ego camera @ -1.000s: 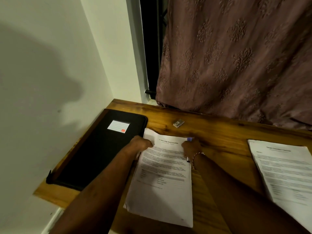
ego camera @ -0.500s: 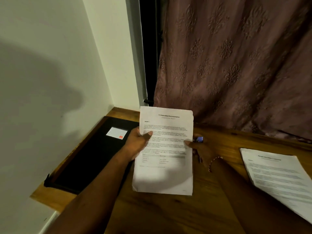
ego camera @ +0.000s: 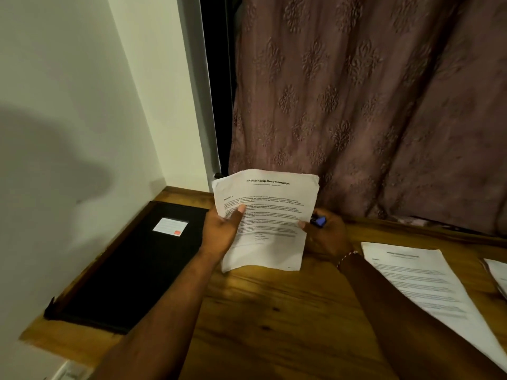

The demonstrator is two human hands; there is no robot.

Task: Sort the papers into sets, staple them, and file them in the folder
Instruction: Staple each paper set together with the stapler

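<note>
A set of white papers headed "Internship Documentation" stands almost upright above the wooden table. My left hand grips its left edge, thumb on the front page. My right hand pinches the right edge with the thumb and also holds a small blue stapler in its fingers. A closed black folder with a white label lies flat at the table's left, beside my left hand. The small staple box seen before is hidden behind the papers.
A second set of papers lies flat at the right, with another sheet's corner at the frame edge. A patterned curtain hangs behind the table. A white wall borders the left.
The papers lay flat on the table a second ago. Both hands have lifted them upright off the table, and my view has tilted up slightly.
</note>
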